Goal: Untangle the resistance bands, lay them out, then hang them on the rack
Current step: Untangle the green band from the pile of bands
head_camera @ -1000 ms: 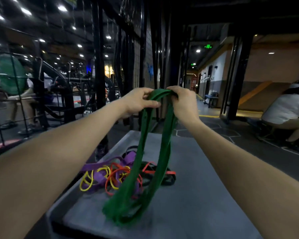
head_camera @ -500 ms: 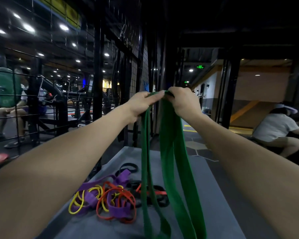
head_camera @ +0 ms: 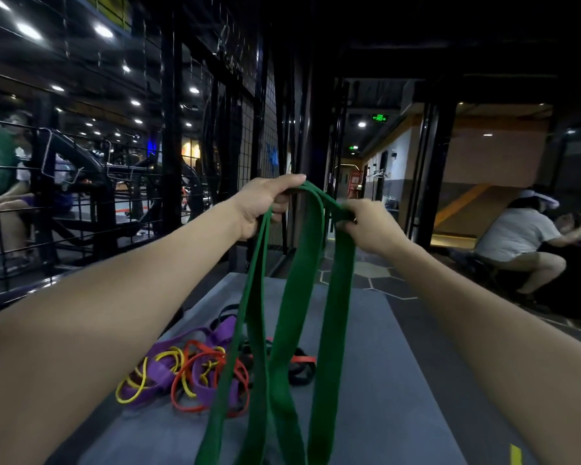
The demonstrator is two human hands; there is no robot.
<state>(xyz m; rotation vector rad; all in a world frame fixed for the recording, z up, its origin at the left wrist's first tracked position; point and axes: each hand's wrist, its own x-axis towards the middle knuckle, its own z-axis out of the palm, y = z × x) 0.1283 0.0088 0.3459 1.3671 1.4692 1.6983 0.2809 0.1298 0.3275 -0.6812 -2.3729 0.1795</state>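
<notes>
The step in hand looks like untangling: one wide green resistance band (head_camera: 299, 317) is lifted clear of the others and held up at the centre of the frame, its strands hanging down past the lower edge. The left hand (head_camera: 265, 204) has its fingers curled over the top of the loop, gripping it; the right hand (head_camera: 366, 223), a little lower and to the right, pinches a bunched fold of the same band between curled fingers and thumb. The remaining bands lie as a knotted heap (head_camera: 195, 374) of purple, yellow, orange and black on the grey table (head_camera: 383, 364), in the lower left of centre. Next, I judge, the hands must spread apart to open the green loop and check for twists, then lay it flat beside the heap. The wire-grid rack (head_camera: 249, 135) stands beyond, upper left.
</notes>
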